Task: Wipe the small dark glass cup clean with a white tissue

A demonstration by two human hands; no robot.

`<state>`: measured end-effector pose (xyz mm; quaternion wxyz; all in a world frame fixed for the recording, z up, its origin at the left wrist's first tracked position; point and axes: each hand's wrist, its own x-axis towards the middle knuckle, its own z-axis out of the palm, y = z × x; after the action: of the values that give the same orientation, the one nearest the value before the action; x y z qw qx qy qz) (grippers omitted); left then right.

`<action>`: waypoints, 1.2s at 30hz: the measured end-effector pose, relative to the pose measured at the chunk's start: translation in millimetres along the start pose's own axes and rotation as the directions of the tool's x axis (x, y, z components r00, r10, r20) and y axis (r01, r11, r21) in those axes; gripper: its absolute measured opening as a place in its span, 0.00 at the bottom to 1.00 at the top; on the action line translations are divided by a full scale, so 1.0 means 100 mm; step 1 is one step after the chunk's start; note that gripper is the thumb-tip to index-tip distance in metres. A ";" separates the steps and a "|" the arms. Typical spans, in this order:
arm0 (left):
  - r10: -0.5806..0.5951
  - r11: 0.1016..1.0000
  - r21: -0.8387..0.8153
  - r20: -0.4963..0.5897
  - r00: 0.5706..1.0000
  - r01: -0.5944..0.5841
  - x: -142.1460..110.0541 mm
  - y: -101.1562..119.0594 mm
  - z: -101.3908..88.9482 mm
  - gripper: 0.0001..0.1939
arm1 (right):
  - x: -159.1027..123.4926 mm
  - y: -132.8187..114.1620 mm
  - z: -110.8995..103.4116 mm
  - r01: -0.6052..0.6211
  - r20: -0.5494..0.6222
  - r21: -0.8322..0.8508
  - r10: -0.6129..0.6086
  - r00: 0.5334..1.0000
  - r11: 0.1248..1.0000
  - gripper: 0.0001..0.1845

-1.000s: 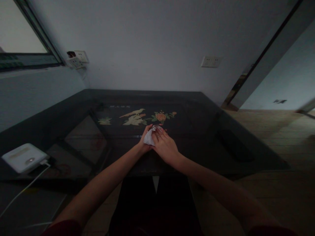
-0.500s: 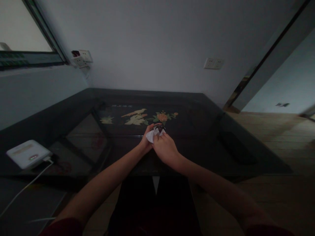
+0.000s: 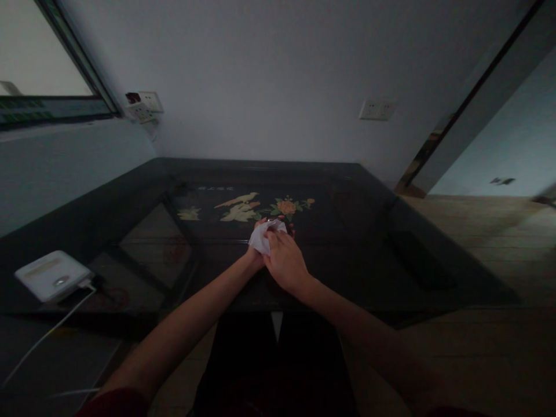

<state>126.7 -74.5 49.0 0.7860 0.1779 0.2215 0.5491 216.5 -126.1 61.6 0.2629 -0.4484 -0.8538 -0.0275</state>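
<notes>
My right hand (image 3: pixel 287 259) is closed on a thin white tissue (image 3: pixel 260 236), its fingers pressing it down. Under the tissue, my left hand (image 3: pixel 256 255) is wrapped round a small dark, shiny object (image 3: pixel 284 222). Only the object's far edge shows, with a glint on it, so its kind cannot be made out. Both hands are together above the near middle of a dark glossy table (image 3: pixel 347 260). Most of the left palm is hidden by the tissue and the right hand.
A white box-shaped device (image 3: pixel 54 275) with a white cable (image 3: pixel 52 330) sits at the table's left. A dark flat object (image 3: pixel 419 260) lies on the right. Bird and flower pictures (image 3: pixel 238 208) decorate the tabletop. Wall sockets (image 3: pixel 377 110) are behind.
My right hand and the tissue have shifted slightly left. The tissue now covers more of the dark object and spreads over the left hand.
</notes>
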 end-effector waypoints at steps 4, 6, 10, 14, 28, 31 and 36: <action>0.026 1.000 0.011 0.018 1.000 -0.026 0.05 -0.01 -0.06 0.23 | 0.03 0.05 0.02 0.059 0.005 -0.179 -0.060 0.998 0.982 0.23; 0.028 0.999 0.028 0.030 0.999 -0.029 0.07 -0.02 -0.10 0.20 | 0.03 0.08 0.01 0.068 0.020 -0.224 -0.065 0.998 0.972 0.25; 0.027 0.998 0.061 0.021 0.999 -0.028 0.09 -0.03 -0.15 0.16 | 0.02 0.13 0.00 0.064 0.057 -0.309 -0.049 0.997 0.949 0.21; 0.071 0.989 0.135 -0.028 0.997 -0.067 0.10 -0.03 -0.15 0.16 | 0.01 0.12 0.01 0.064 0.119 -0.374 -0.021 0.993 0.925 0.15; 0.074 0.976 0.210 -0.039 0.996 -0.064 0.03 -0.05 -0.10 0.16 | -0.04 0.13 -0.19 -0.160 0.217 -0.089 0.176 0.960 0.983 0.16; 0.005 0.990 0.141 -0.013 1.000 -0.003 0.01 -0.02 -0.08 0.17 | -0.07 0.08 -0.12 -0.236 0.167 0.081 0.220 0.961 0.968 0.14; -0.061 0.996 0.070 0.017 0.998 0.060 0.02 -0.01 -0.06 0.21 | -0.08 -0.02 -0.04 -0.196 0.070 0.183 0.186 0.980 0.963 0.16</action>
<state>124.9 -73.2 43.6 0.7977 0.2035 0.2381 0.5154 220.4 -134.0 61.8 0.2833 -0.5022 -0.8119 0.0911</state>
